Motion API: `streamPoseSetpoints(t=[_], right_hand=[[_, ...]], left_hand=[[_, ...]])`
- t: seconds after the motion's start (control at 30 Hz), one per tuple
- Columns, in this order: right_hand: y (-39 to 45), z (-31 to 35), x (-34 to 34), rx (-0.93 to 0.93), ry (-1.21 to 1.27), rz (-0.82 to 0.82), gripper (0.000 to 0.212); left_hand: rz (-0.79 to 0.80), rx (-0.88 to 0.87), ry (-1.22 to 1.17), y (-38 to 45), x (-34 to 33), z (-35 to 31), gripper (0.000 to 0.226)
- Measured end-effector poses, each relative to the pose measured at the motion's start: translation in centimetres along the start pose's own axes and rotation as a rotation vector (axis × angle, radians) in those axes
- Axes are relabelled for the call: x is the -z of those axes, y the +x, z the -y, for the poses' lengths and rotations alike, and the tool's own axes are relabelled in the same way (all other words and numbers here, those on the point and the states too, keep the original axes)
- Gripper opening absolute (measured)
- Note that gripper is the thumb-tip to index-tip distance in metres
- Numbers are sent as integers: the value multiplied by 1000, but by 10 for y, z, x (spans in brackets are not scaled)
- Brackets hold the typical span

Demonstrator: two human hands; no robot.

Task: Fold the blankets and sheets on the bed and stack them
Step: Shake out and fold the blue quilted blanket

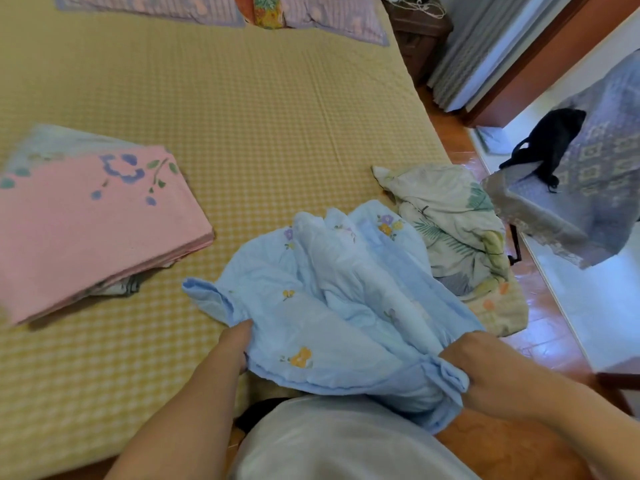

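A light blue blanket (332,299) with small flower prints lies bunched at the near right corner of the bed. My left hand (240,341) grips its near left edge, fingers hidden under the cloth. My right hand (491,372) grips the blanket's near right corner, curled round a fold. A folded pink blanket (86,230) with blue flowers lies on the left of the bed, on top of another folded sheet. A crumpled cream sheet (453,220) with a leaf print lies at the bed's right edge, behind the blue blanket.
The bed is covered by a yellow checked mattress cover (242,116). Pillows (329,15) lie at the head. On the right are a wooden floor (540,327), a dark nightstand (419,36), and a chair draped in patterned cloth (588,188) with a black bag (547,140).
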State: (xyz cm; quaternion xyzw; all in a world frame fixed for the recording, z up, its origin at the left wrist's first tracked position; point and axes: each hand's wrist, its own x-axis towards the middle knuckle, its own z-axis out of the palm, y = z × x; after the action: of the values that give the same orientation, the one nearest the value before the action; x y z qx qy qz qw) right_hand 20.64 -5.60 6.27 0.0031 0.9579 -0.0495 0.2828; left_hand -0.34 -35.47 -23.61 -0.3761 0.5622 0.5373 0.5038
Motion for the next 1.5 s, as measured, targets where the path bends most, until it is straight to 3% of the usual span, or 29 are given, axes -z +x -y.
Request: streamPoseSetpoints(t=[0.07, 0.2, 0.27, 0.43, 0.6, 0.77, 0.87, 0.97, 1.07, 1.17, 1.3, 1.4, 1.5], right_hand=[[-1, 2, 0, -54, 57, 1, 35], [3, 10, 7, -139, 231, 86, 6], [4, 10, 4, -142, 243, 106, 15], [10, 9, -12, -136, 238, 102, 11], [16, 13, -14, -78, 213, 62, 13], [13, 13, -10, -51, 228, 19, 16], [10, 12, -11, -87, 225, 44, 22], [9, 13, -16, -81, 171, 9, 41], [4, 11, -27, 38, -44, -124, 39], [2, 10, -37, 95, -176, -84, 36], [9, -4, -20, 21, -50, -197, 38], [21, -10, 25, -107, 183, -323, 27], [30, 11, 72, -31, 302, -422, 30]], left_hand=[[-61, -37, -74, 13, 10, 3, 50], [-140, -123, -375, 6, 31, -5, 45], [-119, -182, -470, 0, 38, -4, 46], [-276, -299, -312, -27, 49, 14, 68], [-276, -378, -196, -35, 57, 30, 69], [-204, -493, -112, -38, 60, 27, 97], [-194, -409, -243, -41, 58, 18, 103], [-212, -258, -336, -34, 59, 15, 94], [-93, -67, -312, -44, 48, 24, 53], [-64, 66, -421, -59, 36, 35, 31], [-3, -210, -535, -82, 25, -44, 42], [112, -485, -509, -158, 8, -165, 20], [212, -738, -371, -241, 14, -266, 14]])
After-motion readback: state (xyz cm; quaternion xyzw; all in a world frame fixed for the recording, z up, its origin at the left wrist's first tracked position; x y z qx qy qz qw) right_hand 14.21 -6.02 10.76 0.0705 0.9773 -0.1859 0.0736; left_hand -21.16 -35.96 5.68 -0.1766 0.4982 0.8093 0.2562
